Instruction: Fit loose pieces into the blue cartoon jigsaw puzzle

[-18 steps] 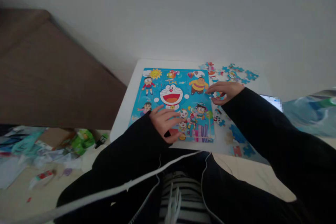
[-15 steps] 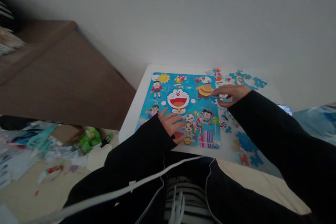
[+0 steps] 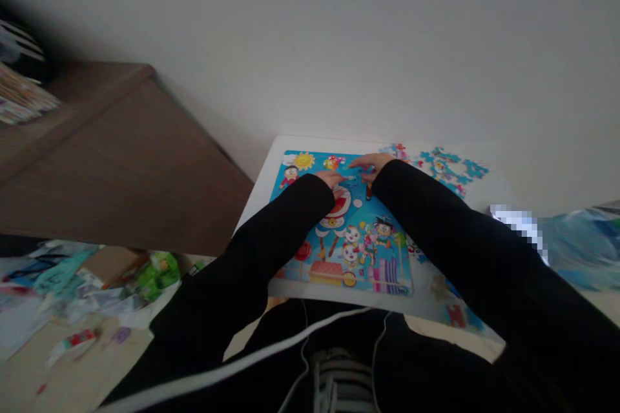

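Observation:
A blue cartoon puzzle board (image 3: 320, 271) lies on a small white table, with a large smiling round face at its middle. Over the upper middle of the board, my right hand (image 3: 378, 164) has its fingers curved around a small blue puzzle piece (image 3: 354, 176), which blends with the blue picture. My left hand (image 3: 330, 179) rests just left of it, its fingers stretched toward that piece and partly hidden by the sleeve. Loose puzzle pieces (image 3: 450, 164) are scattered right of the board.
The white table (image 3: 259, 197) stands against a grey wall. To the left is a brown cabinet (image 3: 126, 161). Plastic bags (image 3: 159, 274) and litter cover the floor at lower left. A white cord (image 3: 232, 368) crosses in front of my body.
My right hand has moved left from the board's right edge to its upper middle. My left hand has moved up from the lower middle to beside it. The view has tilted slightly.

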Tool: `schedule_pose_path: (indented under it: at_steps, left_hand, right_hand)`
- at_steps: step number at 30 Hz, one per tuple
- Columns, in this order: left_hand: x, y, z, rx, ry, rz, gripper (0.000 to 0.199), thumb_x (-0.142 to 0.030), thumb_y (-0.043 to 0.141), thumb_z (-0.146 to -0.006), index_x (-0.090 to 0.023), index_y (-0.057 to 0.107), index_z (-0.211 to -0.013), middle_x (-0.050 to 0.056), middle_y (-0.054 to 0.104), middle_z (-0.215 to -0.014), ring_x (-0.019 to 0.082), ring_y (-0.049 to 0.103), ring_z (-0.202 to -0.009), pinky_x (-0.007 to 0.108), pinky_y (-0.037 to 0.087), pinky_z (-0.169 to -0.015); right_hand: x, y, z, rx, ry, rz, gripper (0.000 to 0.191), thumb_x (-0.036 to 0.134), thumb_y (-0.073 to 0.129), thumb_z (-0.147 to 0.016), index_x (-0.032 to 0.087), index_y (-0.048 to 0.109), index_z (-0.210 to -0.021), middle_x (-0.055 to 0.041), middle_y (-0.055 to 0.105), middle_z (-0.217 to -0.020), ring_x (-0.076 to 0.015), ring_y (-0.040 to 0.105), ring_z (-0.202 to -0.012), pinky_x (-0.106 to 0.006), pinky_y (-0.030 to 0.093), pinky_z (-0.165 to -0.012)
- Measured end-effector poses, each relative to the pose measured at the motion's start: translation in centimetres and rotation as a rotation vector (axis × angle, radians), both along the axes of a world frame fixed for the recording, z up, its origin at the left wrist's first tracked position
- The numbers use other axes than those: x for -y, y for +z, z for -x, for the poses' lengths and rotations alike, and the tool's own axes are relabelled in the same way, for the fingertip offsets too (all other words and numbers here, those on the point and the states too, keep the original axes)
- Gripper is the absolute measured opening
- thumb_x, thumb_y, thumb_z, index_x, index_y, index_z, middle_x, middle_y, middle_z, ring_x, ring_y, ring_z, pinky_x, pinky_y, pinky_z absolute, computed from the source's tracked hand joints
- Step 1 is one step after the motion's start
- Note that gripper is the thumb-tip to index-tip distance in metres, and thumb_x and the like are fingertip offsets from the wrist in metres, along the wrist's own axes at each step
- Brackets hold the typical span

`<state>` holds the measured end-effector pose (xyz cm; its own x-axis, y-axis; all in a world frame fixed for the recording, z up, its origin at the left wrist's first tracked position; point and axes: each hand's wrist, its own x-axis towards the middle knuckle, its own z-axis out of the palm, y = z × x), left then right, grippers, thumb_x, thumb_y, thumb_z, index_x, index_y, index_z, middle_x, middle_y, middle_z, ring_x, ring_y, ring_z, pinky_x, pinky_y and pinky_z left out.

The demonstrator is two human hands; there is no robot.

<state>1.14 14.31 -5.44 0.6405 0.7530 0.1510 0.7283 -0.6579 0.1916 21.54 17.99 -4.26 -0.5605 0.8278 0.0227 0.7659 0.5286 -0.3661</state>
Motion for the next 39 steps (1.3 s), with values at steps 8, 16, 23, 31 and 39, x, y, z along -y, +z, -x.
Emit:
schedule_pose_path:
  at_steps: [8, 16, 23, 31, 39]
  left_hand:
    - [-3.2, -3.6, -1.6, 0.053, -0.047, -0.047, 0.025, -0.028, 0.061, -0.079, -0.016, 0.066, -0.1, 0.01, 0.067, -0.103, 0.021, 0.063, -0.096, 0.034, 0.049, -0.087]
    - [-3.1, -4.5, -1.3, 0.175, -0.129, -0.143, 0.023, -0.025, 0.053, -0.081, -0.02, 0.067, -0.099, 0.007, 0.067, -0.096, 0.018, 0.063, -0.089, 0.031, 0.05, -0.081]
    - [-3.1, -3.9, -0.9, 0.113, -0.119, -0.131, 0.023, -0.029, 0.055, -0.081, -0.022, 0.068, -0.098, 0.006, 0.066, -0.092, 0.018, 0.061, -0.085, 0.032, 0.049, -0.08]
    - [-2.6, -4.0, -1.1, 0.161, -0.084, -0.134, 0.023, -0.031, 0.05, -0.085, -0.024, 0.069, -0.095, 0.006, 0.066, -0.096, 0.018, 0.06, -0.087, 0.032, 0.049, -0.08]
    - [-1.5, -4.4, -1.7, 0.153, -0.161, -0.242, 0.03, -0.024, 0.041, -0.086, -0.015, 0.067, -0.098, 0.011, 0.067, -0.1, 0.021, 0.062, -0.092, 0.036, 0.052, -0.083]
  right_hand:
    - [2.1, -2.3, -1.6, -0.124, -0.119, -0.058, 0.018, 0.022, 0.058, -0.071, 0.023, 0.071, -0.083, -0.0019, 0.071, -0.092, -0.0164, 0.065, -0.089, -0.028, 0.048, -0.082]
    - [2.2, -3.6, -1.9, -0.228, -0.119, -0.124, 0.017, 0.026, 0.057, -0.072, 0.024, 0.071, -0.081, -0.0019, 0.071, -0.09, -0.0164, 0.065, -0.087, -0.029, 0.05, -0.08]
    - [2.8, -3.6, -1.4, -0.238, -0.112, -0.255, 0.021, 0.031, 0.054, -0.078, 0.022, 0.072, -0.086, -0.0062, 0.069, -0.089, -0.017, 0.064, -0.082, -0.03, 0.05, -0.077]
    - [2.9, -4.1, -1.1, -0.184, -0.129, -0.278, 0.024, 0.039, 0.057, -0.079, 0.025, 0.071, -0.092, -0.0052, 0.066, -0.091, -0.0184, 0.06, -0.081, -0.032, 0.048, -0.077]
    - [2.6, -3.3, -0.3, 0.007, -0.107, -0.201, 0.024, 0.037, 0.054, -0.082, 0.023, 0.071, -0.089, -0.0079, 0.062, -0.095, -0.0214, 0.057, -0.087, -0.035, 0.045, -0.081]
